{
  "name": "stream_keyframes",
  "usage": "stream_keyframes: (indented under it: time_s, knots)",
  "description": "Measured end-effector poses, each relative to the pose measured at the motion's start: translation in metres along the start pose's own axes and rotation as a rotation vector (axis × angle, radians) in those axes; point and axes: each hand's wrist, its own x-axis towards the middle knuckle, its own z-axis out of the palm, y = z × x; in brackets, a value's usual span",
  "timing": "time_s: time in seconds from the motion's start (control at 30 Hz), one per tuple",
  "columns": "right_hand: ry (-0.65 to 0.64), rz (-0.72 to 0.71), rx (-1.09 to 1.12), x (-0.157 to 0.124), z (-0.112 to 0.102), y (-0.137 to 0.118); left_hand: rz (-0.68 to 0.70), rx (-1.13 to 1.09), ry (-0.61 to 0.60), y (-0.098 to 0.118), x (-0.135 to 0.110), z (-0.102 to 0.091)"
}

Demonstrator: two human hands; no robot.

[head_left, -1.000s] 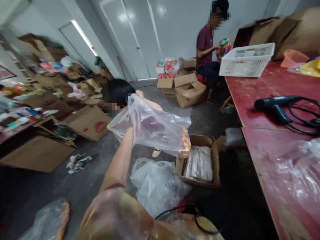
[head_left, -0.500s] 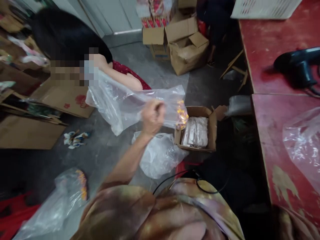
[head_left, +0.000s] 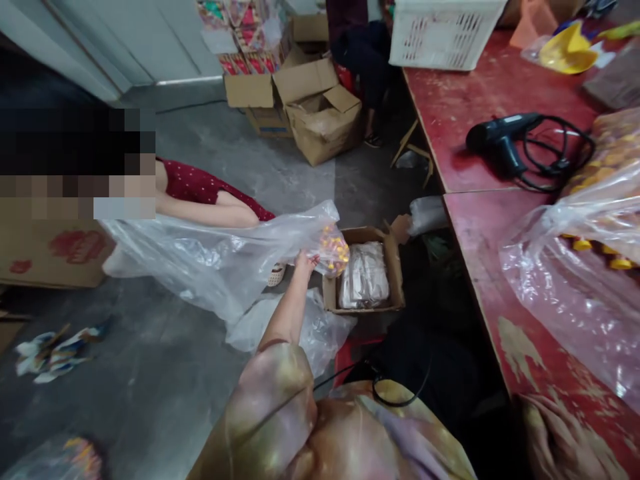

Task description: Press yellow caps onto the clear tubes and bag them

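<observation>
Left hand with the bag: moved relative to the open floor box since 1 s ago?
Yes. The left hand, gripping the clear plastic bag, has come rightward toward the open cardboard box and is now close to its left rim.

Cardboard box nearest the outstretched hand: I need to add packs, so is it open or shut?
Open: the cardboard box, past the left hand gripping a plastic bag, has flaps spread and silvery packs showing inside.
</observation>
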Motion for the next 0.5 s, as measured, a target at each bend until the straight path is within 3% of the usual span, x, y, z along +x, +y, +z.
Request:
stream_keyframes:
  time_s: [0.23, 0.37, 0.5]
  knots:
    - [0.102, -0.049, -0.062, 0.004, 0.000, -0.010, 0.096, -0.105, -0.066, -0.021, -0.008, 0.034]
    - [0.130, -0.050, -0.075, 0.005, 0.000, -0.015, 0.212, -0.132, -0.085, -0.012, -0.021, 0.042]
    - [0.174, -0.069, -0.129, 0.006, 0.004, -0.017, 0.352, -0.141, -0.081, 0.007, -0.037, 0.036]
